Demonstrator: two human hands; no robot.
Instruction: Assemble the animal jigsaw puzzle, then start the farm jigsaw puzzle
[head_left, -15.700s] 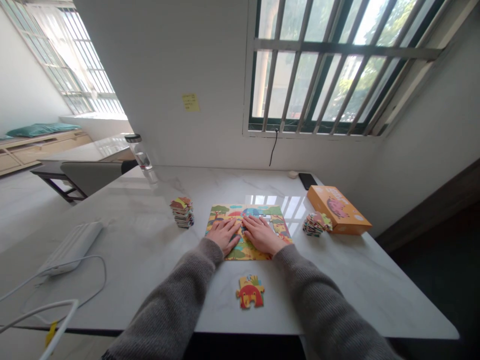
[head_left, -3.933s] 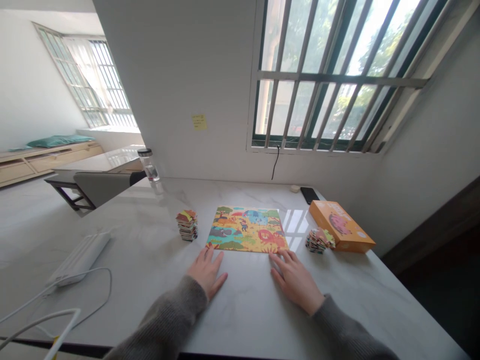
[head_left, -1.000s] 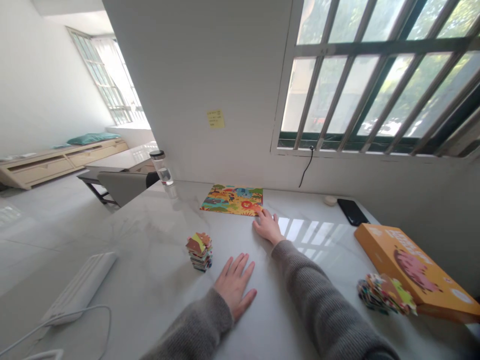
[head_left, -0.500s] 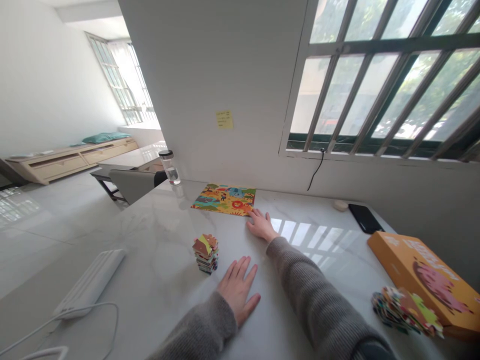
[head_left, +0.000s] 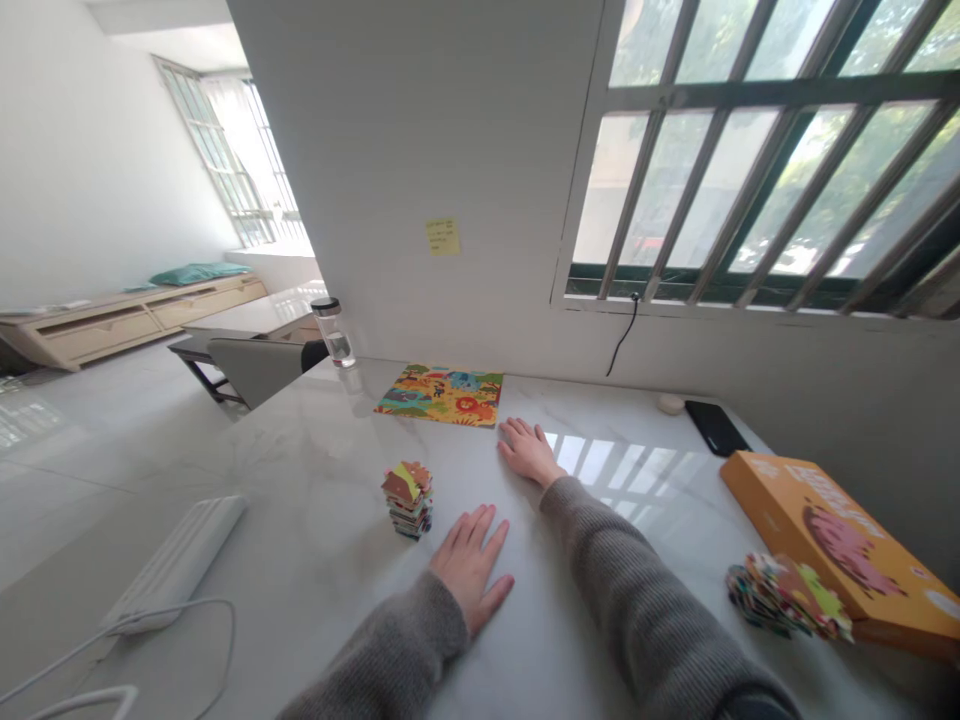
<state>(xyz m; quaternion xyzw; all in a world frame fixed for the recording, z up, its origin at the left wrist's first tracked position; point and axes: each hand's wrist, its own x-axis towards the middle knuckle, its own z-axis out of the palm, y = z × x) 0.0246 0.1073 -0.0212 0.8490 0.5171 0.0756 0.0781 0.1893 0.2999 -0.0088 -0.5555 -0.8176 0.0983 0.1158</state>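
My left hand (head_left: 472, 568) lies flat on the white marbled table, fingers spread, holding nothing. Just left of it stands a stack of puzzle pieces (head_left: 409, 502), a brown and yellow-green one on top. Farther forward, my right hand (head_left: 529, 450) rests palm down with its fingers a little apart and nothing in it. Its fingertips are beside the lower right corner of a colourful animal picture sheet (head_left: 442, 396), which lies near the wall. A second, looser pile of puzzle pieces (head_left: 784, 597) sits at the right, against an orange box (head_left: 840, 550).
A lidded bottle (head_left: 334, 335) stands at the table's back left. On the left lies a white power strip (head_left: 180, 560) with a cable. A black phone (head_left: 717, 428) and a small round white object (head_left: 670, 404) are at the back right.
My right hand has moved off the sheet's corner and slightly right. The view has shifted a little; my left hand stays flat beside the stack.
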